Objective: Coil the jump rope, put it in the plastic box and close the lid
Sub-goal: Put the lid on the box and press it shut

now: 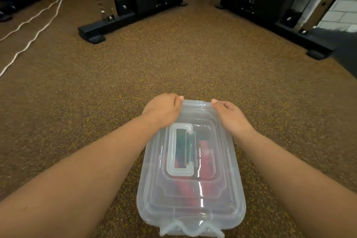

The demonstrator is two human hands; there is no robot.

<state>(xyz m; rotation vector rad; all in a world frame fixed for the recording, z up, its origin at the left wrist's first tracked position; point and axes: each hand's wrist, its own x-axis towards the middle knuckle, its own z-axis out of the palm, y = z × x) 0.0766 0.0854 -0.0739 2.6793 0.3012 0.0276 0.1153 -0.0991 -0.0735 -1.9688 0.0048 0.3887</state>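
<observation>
left hand (161,111) curled over far-left corner of lid (208,164), gripping its edge | right hand (230,115) likewise on far-right corner | both forearms reach forward, wrists bent down | plastic box (239,216) on the speckled floor (173,60), lid seated | jump rope (204,152) inside, a red blur through the plastic; fingertips hidden behind rim

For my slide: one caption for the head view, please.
Both hands press the lid onto the plastic box.
</observation>
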